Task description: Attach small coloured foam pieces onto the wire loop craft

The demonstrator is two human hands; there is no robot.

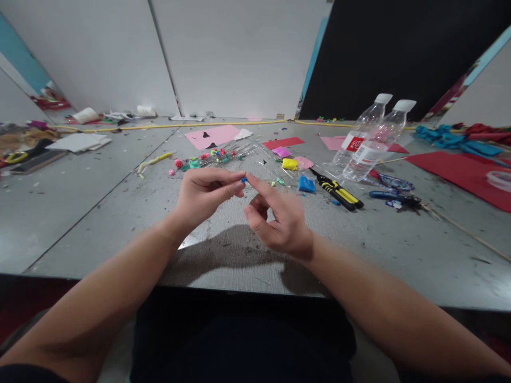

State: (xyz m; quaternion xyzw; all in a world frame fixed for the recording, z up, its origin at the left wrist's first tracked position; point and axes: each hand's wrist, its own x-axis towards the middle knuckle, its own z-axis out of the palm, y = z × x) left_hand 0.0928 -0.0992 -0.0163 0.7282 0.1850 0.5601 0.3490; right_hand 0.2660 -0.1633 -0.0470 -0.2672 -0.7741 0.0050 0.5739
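Observation:
My left hand (209, 194) pinches a small blue lump of what looks like modelling clay (243, 180) between thumb and fingertips, above the grey table. My right hand (277, 215) reaches its index fingertip to the lump. Its thumb stays apart from that finger and the other fingers are curled, with nothing seen in them. Beyond my hands lie a blue clay packet (306, 184), a yellow one (289, 164) and a purple one (281, 152). Thin wires with coloured clay bits (211, 157) lie behind my left hand.
Yellow-and-black pliers (339, 191) lie right of my right hand. Two plastic bottles (365, 154) stand behind them. Further right are blue-handled pliers (395, 199), a thin stick (471, 231) and a red sheet (459, 173). Pink paper (215, 135) lies toward the white panels.

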